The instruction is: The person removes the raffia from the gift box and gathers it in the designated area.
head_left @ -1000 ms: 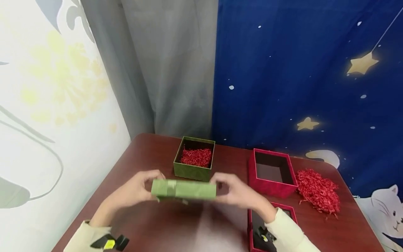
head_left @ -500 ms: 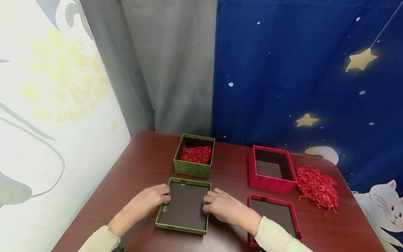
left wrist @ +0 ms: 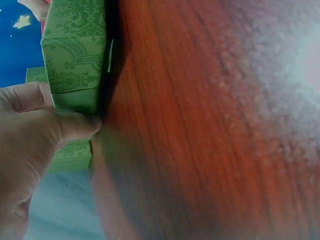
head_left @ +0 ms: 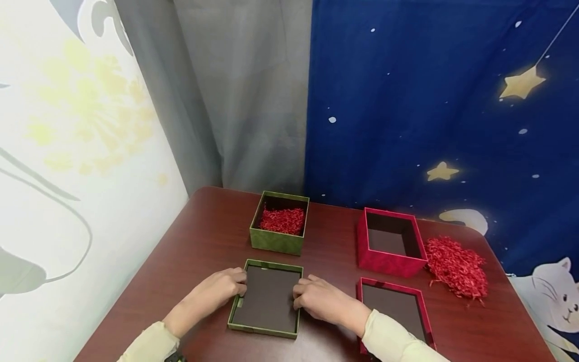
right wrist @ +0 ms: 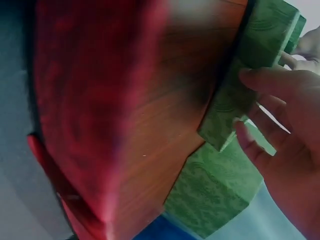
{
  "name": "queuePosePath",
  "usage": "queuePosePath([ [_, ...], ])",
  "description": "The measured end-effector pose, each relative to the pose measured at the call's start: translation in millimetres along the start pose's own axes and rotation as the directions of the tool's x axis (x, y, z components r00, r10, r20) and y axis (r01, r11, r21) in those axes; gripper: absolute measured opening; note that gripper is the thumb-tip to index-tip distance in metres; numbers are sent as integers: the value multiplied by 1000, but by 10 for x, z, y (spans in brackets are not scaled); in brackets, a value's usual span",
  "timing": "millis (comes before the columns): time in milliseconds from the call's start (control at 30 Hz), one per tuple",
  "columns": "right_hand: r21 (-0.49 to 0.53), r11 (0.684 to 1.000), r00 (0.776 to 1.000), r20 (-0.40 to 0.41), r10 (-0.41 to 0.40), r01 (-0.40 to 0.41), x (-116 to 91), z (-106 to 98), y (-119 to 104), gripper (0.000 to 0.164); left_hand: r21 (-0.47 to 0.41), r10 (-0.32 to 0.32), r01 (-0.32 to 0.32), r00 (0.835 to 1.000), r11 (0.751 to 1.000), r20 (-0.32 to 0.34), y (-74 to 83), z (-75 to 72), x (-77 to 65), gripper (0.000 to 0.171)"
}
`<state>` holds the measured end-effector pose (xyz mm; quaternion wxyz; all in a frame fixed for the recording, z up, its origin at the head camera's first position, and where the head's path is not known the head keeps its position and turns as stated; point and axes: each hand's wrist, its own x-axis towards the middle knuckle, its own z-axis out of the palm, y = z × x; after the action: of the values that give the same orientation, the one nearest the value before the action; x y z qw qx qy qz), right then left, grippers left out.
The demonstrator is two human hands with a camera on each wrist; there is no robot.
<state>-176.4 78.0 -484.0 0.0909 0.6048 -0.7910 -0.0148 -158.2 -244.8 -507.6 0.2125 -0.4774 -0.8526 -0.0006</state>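
A green patterned box lid with a dark lining lies inside-up on the table, at the front middle of the head view. My left hand grips its left wall; in the left wrist view the thumb presses low on the outer face of the lid. On the opposite wall my right hand holds on, thumb outside and fingers over the rim of the lid. Just behind stands the matching green box, with red shredded paper inside.
To the right stands a red box with a bare dark inside. A red lid lies inside-up in front of it, partly under my right sleeve. A loose heap of red shredded paper sits by the table's right edge. Curtains hang behind.
The green lid, held up on edge a second ago, has come down inside-up onto the table. Both hands came down with it. Over the last half second it shifted slightly.
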Motion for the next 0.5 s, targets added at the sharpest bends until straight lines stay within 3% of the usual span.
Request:
queuePosePath([
  [133,70,997,999,14,31,-32,-36,-142,24,22,-61,-10,6,998,998,-58,-42,-91,46,31],
  [233,128,988,996,7,85,-85,-50,-306,127,23,-136,-97,83,990,987,-99,-86,-211,131,29],
  [333,214,956,979,3,204,-200,-8,-452,335,34,-180,-225,203,968,963,-111,-164,-305,324,24],
  [400,321,898,949,17,314,-303,57,-494,506,43,-191,-297,274,950,943,-102,-229,-319,498,20],
  [500,497,750,880,61,471,-436,183,-451,745,54,-200,-379,360,924,911,-61,-338,-242,779,16],
])
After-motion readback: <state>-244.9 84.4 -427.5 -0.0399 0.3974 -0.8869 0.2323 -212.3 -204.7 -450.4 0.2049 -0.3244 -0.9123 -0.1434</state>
